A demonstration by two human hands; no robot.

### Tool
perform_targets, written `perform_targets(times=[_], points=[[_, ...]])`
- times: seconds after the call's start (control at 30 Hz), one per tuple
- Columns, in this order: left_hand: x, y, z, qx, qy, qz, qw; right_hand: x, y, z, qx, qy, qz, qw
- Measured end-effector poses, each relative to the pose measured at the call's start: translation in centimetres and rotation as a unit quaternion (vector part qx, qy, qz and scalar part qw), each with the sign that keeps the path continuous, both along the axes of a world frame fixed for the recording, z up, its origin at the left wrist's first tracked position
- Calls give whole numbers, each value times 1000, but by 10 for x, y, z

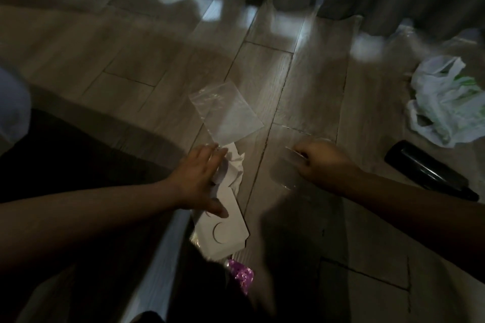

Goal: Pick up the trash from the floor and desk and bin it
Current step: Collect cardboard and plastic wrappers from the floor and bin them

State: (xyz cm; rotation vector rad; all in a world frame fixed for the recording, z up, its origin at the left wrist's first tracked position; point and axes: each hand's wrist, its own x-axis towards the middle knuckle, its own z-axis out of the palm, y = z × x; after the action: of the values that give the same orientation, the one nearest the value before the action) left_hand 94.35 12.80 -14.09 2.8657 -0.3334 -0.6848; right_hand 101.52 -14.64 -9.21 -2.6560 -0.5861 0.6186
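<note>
**Floor pickup barely begun; nothing seen binned yet**

The trash is all on the wooden floor (157, 60). A crumpled white paper (235, 165) lies on a flat white card (223, 233). A clear zip bag (228, 113) touches the far edge of the paper, and a purple wrapper (241, 274) sits just beyond the card's near end.

The left hand (196, 181) lies spread and flat over the paper, thumb on the card, fingers not curled round anything. The right hand (321, 162) is curled and appears to pinch the edge of a clear film (284, 176), which is hard to make out in the dim light.

Well off to the right lie a white plastic bag (446, 105) and a black cylinder (430, 173), both untouched. Neither a bin nor a tabletop is in view, so I judge almost all the work is left: lifting these pieces, carrying them off, then the desk.
</note>
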Motion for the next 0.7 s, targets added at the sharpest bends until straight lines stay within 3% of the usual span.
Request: perform_targets(times=[0.17,0.4,0.5,0.6,0.7], points=[[16,-2,-6,65,87,-79,991,24,10,1,30,18,-42,999],[5,-3,-11,83,-9,-95,992,48,36,-4,70,37,-25,997],[0,-1,-11,82,26,-34,996,63,53,-7,88,54,-2,995],[-2,8,-6,31,97,97,990,75,72,-12,69,47,19,996],[-1,18,-2,-11,89,178,980,79,84,-23,43,26,18,999]])
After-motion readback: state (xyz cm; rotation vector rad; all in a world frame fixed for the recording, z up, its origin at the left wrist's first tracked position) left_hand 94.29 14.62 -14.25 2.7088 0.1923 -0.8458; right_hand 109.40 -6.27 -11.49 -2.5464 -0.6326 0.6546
